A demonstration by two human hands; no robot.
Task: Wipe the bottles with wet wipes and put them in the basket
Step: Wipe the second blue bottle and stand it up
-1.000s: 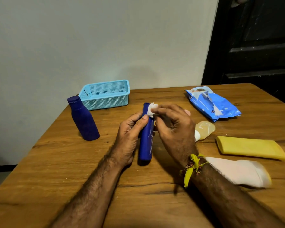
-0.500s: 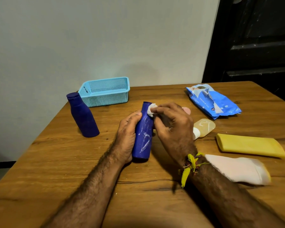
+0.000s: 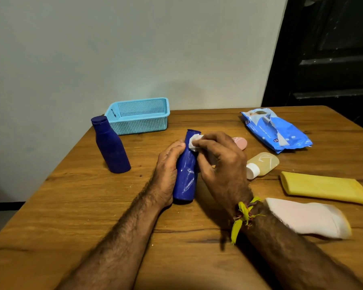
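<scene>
1. Near the middle of the wooden counter point(image 3: 76, 208), the left hand point(image 3: 168, 172) grips a dark blue plastic bottle point(image 3: 186, 176) that stands on its base, tilted a little to the right at the top.
2. Against the bottle's neck, the right hand point(image 3: 222, 164) pinches a small wadded white wet wipe point(image 3: 194, 142) between thumb and fingers.
3. Compared with a second ago, the bottle has turned in the left hand: its broad face with pale scuff marks now shows, where only a narrow edge showed then.
4. The wipe stays at the neck, just below the cap, as in both earlier views.
5. A second dark blue plastic bottle point(image 3: 110, 147) stands upright to the left, unmoved, just in front of the light blue perforated plastic basket point(image 3: 138, 116) by the wall.
6. Right of the hands lie a small clear bottle of yellowish liquid with a white cap point(image 3: 262, 164), a flat yellow tube point(image 3: 323, 187) and a pale pink tube point(image 3: 306, 218), all on their sides as before.
7. A torn-open blue wet-wipe packet point(image 3: 275, 130) lies at the far right, and a pink object point(image 3: 240, 142) shows just behind the right hand.
</scene>
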